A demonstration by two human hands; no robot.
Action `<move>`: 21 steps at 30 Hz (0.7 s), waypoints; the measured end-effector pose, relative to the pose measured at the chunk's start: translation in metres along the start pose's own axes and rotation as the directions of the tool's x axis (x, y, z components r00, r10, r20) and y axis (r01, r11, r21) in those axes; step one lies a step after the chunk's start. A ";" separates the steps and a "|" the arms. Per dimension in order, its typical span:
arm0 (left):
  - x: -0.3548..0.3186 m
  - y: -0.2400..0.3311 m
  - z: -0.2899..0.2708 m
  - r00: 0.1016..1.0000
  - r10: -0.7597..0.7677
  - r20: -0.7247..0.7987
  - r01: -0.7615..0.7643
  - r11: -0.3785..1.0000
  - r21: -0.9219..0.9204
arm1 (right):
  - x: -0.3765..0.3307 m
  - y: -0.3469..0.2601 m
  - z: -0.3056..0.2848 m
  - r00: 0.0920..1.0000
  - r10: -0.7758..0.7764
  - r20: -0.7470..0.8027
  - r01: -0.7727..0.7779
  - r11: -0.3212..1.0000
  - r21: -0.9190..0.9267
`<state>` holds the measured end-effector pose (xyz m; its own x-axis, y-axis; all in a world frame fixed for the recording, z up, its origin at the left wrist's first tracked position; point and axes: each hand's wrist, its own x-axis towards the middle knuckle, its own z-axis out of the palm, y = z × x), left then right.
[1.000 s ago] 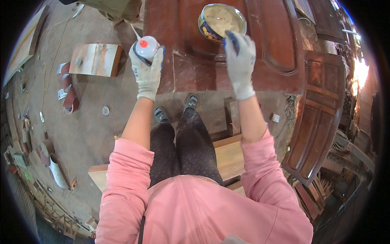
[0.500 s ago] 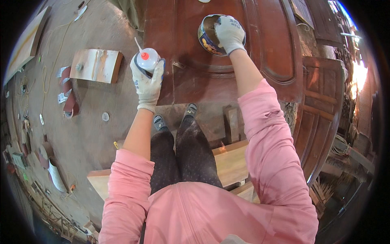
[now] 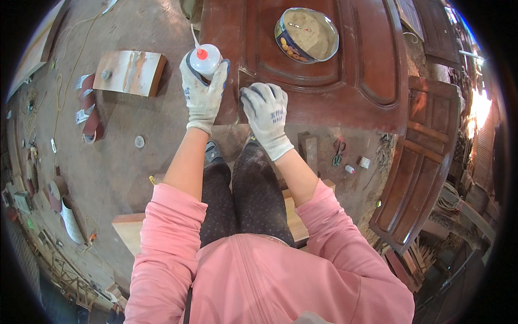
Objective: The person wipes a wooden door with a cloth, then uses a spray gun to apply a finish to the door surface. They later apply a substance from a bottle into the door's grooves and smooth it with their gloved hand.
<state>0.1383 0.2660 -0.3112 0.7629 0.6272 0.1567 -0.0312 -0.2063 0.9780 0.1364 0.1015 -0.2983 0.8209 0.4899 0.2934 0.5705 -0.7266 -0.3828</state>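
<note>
Glue bottle point(image 3: 205, 60), white with a red cap and a thin nozzle pointing far, sits upright in the left hand point(image 3: 202, 92), whose gloved fingers are wrapped tight around its body at the near left corner of the reddish-brown wooden door panel point(image 3: 345, 81). Just to its right, the right hand point(image 3: 267, 110), also in a white work glove, lies palm down on the near edge of the panel with its fingers curled loosely against the wood and nothing pinched between them. Farther off on the panel, well apart from both hands, stands a round tin point(image 3: 306, 34) filled with pale sawdust-like powder. On the dusty floor to the left lies a small curved wooden board point(image 3: 128, 72), with sanding strips point(image 3: 86, 110) near it. To the right on the floor, near the panel's edge, a pair of green-handled scissors point(image 3: 337, 156) lies beside a short wooden block point(image 3: 308, 147). Another panelled door point(image 3: 426, 162) lies at the far right.
</note>
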 end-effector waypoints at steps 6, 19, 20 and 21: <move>0.000 -0.007 -0.001 0.999 -0.030 -0.016 0.028 0.998 -0.062 | -0.040 -0.004 -0.009 0.991 -0.107 0.080 0.105 0.994 0.027; 0.000 -0.014 0.000 1.000 0.020 -0.006 -0.021 0.998 -0.064 | -0.025 -0.024 -0.012 0.932 -0.040 0.360 0.105 0.981 -0.161; 0.001 -0.012 0.000 1.000 0.019 0.002 -0.019 0.998 -0.057 | -0.014 -0.023 -0.003 0.944 -0.028 0.328 0.088 0.982 -0.170; 0.001 -0.010 0.000 1.000 0.018 0.010 -0.018 0.999 -0.051 | -0.009 -0.023 0.001 0.955 -0.015 0.296 0.071 0.982 -0.178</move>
<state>0.1398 0.2684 -0.3208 0.7685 0.6160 0.1731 -0.0776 -0.1788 0.9808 0.1158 0.1138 -0.2934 0.7828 0.6217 0.0267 0.6136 -0.7640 -0.1993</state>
